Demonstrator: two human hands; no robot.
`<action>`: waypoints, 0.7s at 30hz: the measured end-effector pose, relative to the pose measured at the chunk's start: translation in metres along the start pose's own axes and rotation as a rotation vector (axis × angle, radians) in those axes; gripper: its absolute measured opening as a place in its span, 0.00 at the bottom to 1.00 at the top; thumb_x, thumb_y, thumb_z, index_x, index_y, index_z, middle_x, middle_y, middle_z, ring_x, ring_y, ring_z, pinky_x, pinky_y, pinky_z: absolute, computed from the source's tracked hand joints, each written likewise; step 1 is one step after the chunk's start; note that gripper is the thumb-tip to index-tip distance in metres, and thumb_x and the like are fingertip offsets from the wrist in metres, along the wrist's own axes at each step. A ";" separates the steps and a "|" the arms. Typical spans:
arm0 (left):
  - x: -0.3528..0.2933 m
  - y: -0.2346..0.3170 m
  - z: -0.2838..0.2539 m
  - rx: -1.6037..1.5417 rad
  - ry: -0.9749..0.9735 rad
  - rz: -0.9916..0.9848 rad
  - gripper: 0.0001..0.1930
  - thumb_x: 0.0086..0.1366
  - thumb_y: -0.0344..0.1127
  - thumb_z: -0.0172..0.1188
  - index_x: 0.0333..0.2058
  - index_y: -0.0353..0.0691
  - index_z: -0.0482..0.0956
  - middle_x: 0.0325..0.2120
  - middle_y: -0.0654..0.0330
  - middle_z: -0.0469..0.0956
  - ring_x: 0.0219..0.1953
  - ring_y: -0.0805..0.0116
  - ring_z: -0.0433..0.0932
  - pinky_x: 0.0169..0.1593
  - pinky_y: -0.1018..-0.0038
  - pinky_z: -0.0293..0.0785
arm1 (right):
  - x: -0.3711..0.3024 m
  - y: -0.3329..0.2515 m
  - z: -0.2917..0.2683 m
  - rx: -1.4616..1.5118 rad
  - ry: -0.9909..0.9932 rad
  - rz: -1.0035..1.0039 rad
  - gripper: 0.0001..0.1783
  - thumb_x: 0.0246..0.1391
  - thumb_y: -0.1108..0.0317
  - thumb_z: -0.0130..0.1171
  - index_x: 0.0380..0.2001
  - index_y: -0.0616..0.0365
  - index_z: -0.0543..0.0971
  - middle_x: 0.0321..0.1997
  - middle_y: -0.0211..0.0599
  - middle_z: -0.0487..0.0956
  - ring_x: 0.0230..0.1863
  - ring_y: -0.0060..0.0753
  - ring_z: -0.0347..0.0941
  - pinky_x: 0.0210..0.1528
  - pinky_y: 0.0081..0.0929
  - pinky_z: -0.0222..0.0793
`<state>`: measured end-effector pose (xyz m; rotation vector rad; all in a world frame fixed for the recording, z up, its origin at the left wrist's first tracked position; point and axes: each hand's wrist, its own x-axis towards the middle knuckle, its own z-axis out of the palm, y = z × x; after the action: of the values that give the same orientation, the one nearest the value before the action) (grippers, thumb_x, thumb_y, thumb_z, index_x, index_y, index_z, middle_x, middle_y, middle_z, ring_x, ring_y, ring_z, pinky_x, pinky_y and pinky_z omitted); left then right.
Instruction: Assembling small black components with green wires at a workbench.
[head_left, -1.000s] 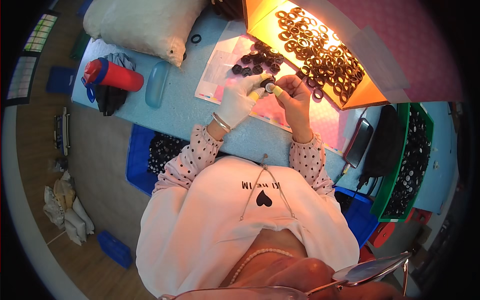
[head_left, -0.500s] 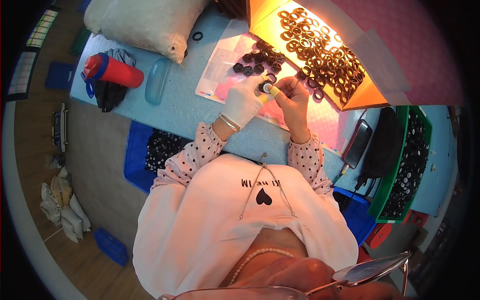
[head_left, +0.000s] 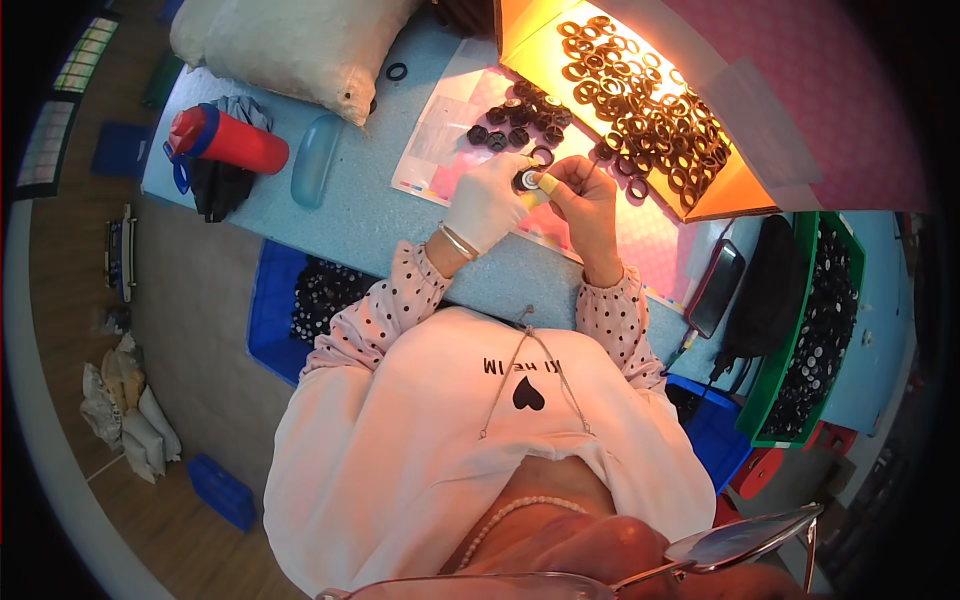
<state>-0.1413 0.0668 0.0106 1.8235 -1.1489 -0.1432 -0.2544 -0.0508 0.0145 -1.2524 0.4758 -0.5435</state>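
At the upper left of the frame your red bottle (head_left: 232, 143) lies on the pale blue table (head_left: 370, 215), beside a clear glasses case (head_left: 313, 172). Near the upper middle, your gloved left hand (head_left: 488, 200) pinches a small dark ring part (head_left: 526, 180). Just right of it, your bare right hand (head_left: 588, 202) is closed on the same part. Farther right, dark rings fill the lit orange tray (head_left: 745, 185).
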 end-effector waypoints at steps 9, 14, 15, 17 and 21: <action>0.000 0.005 -0.025 -0.551 -0.079 -0.407 0.16 0.65 0.31 0.62 0.49 0.33 0.72 0.34 0.63 0.77 0.28 0.80 0.75 0.31 0.84 0.74 | 0.004 -0.003 -0.009 -0.293 -0.262 -0.017 0.10 0.56 0.80 0.49 0.41 0.63 0.75 0.36 0.34 0.78 0.38 0.25 0.74 0.42 0.23 0.70; -0.004 0.010 -0.033 -0.740 -0.088 -0.447 0.15 0.66 0.31 0.61 0.49 0.32 0.71 0.34 0.64 0.76 0.27 0.79 0.75 0.31 0.83 0.73 | 0.007 0.009 -0.004 -0.637 -0.274 -0.322 0.11 0.53 0.82 0.51 0.39 0.63 0.76 0.35 0.40 0.78 0.37 0.35 0.76 0.41 0.27 0.72; -0.004 0.010 -0.034 -0.756 -0.112 -0.449 0.15 0.66 0.31 0.61 0.49 0.32 0.71 0.35 0.63 0.76 0.27 0.79 0.75 0.31 0.83 0.73 | 0.008 0.011 -0.004 -0.695 -0.252 -0.375 0.12 0.51 0.82 0.51 0.39 0.63 0.77 0.35 0.42 0.78 0.37 0.39 0.77 0.40 0.28 0.72; -0.006 0.011 -0.033 -0.793 -0.120 -0.450 0.15 0.66 0.30 0.60 0.50 0.31 0.71 0.35 0.62 0.76 0.28 0.79 0.75 0.31 0.82 0.73 | 0.008 0.011 0.000 -0.741 -0.246 -0.407 0.12 0.51 0.82 0.52 0.40 0.62 0.77 0.35 0.42 0.78 0.37 0.41 0.77 0.39 0.29 0.72; -0.006 0.013 -0.029 -0.870 -0.120 -0.440 0.15 0.67 0.29 0.58 0.51 0.32 0.71 0.36 0.62 0.75 0.27 0.78 0.75 0.32 0.82 0.73 | 0.006 0.010 0.004 -0.807 -0.224 -0.443 0.14 0.48 0.82 0.55 0.40 0.63 0.77 0.34 0.41 0.78 0.36 0.44 0.77 0.37 0.32 0.72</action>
<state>-0.1379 0.0881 0.0343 1.2433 -0.5799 -0.8734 -0.2456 -0.0493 0.0055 -2.1976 0.2190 -0.5896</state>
